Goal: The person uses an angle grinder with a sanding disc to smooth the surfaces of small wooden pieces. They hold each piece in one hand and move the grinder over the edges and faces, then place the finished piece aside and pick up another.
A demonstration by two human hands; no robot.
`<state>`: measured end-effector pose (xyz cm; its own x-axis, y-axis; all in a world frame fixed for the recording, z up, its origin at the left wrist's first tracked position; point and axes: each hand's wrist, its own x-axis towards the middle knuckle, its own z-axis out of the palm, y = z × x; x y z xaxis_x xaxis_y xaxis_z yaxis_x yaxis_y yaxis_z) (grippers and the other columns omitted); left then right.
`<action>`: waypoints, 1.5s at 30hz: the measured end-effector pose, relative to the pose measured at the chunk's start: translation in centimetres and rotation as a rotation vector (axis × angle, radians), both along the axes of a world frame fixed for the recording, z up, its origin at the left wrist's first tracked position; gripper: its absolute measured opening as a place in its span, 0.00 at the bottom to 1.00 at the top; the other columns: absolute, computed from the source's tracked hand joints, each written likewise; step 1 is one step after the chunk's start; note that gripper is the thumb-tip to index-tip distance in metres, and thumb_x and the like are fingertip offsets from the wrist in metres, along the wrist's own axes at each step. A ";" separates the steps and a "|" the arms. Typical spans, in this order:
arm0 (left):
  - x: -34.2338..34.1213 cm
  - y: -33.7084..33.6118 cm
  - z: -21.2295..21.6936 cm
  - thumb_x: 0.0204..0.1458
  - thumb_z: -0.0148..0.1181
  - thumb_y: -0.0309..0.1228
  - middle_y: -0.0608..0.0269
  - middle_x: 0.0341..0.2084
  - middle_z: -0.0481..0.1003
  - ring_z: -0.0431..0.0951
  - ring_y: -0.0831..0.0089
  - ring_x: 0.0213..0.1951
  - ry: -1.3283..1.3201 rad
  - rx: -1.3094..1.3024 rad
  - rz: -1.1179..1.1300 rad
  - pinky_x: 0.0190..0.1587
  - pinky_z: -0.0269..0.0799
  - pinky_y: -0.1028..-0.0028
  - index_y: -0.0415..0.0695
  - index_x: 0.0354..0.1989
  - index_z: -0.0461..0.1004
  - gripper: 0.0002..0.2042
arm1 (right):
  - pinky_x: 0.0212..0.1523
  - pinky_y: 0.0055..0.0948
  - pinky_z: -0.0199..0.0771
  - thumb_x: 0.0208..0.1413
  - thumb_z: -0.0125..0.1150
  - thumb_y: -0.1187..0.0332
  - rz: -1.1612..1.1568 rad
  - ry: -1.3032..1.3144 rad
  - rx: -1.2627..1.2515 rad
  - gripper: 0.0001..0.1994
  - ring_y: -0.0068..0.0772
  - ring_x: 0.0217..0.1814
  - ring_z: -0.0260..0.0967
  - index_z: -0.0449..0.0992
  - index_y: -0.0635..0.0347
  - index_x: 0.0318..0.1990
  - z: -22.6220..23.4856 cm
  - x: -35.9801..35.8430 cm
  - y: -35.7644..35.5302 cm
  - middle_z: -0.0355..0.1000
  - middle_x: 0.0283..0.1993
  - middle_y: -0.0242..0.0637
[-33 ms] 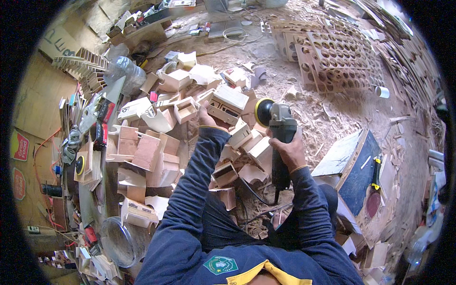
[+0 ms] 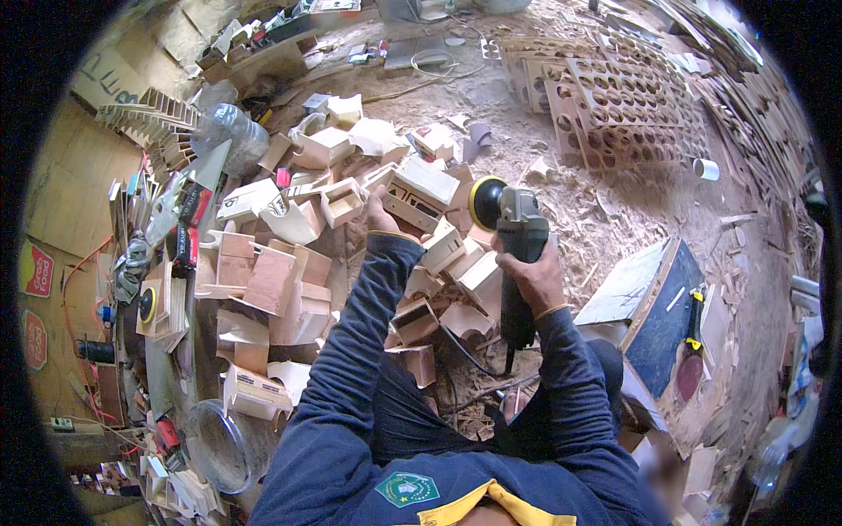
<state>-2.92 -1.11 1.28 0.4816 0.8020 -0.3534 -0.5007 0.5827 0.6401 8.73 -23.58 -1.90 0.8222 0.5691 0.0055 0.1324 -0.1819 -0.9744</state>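
The small boxes [image 2: 412, 206] heaped on the floor [image 2: 614, 202] are bare, pale wood, matt and unvarnished, and the floor itself is rough with sawdust and shavings. The grinder [image 2: 519, 237] in the right hand [image 2: 531, 279] has a dull grey plastic body and a yellow foam-like pad with a black face. The perforated boards [image 2: 614, 105] are raw brown wood, and the sleeves [image 2: 368, 333] are matt dark blue cloth.

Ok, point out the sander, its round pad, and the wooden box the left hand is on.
Power sander [image 2: 524, 230], head view, on its grey body.
Sanding pad [image 2: 483, 202], head view, on the yellow-rimmed disc.
Wooden box [image 2: 419, 195], head view, on its top panel.
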 end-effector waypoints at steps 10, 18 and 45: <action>0.7 -0.6 -2.7 0.59 0.53 0.52 0.55 0.46 0.77 0.80 0.60 0.46 0.041 0.052 0.013 0.50 0.80 0.59 0.43 0.56 0.71 0.26 | 0.53 0.40 0.76 0.34 0.80 0.51 0.162 0.047 -0.166 0.41 0.46 0.50 0.79 0.71 0.61 0.56 -1.2 0.0 0.6 0.79 0.47 0.49; 0.3 2.8 -7.1 0.55 0.53 0.58 0.56 0.44 0.79 0.81 0.59 0.44 0.130 0.244 -0.112 0.49 0.79 0.60 0.44 0.57 0.71 0.31 | 0.40 0.29 0.77 0.40 0.75 0.65 0.015 0.098 -0.030 0.29 0.28 0.38 0.74 0.71 0.66 0.50 0.4 0.7 -0.1 0.76 0.40 0.38; -1.0 2.8 -5.3 0.61 0.56 0.40 0.62 0.34 0.79 0.76 0.73 0.38 0.568 0.860 -0.191 0.46 0.71 0.73 0.35 0.41 0.79 0.17 | 0.51 0.36 0.76 0.36 0.81 0.56 0.189 0.006 -0.007 0.35 0.38 0.47 0.77 0.74 0.60 0.52 1.5 0.0 0.1 0.79 0.46 0.43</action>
<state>-3.89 1.65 -4.06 0.5684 0.8182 0.0860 0.0555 -0.1424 0.9882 8.72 -23.52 -0.42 0.7003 0.7138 -0.0041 0.1588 -0.1614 -0.9740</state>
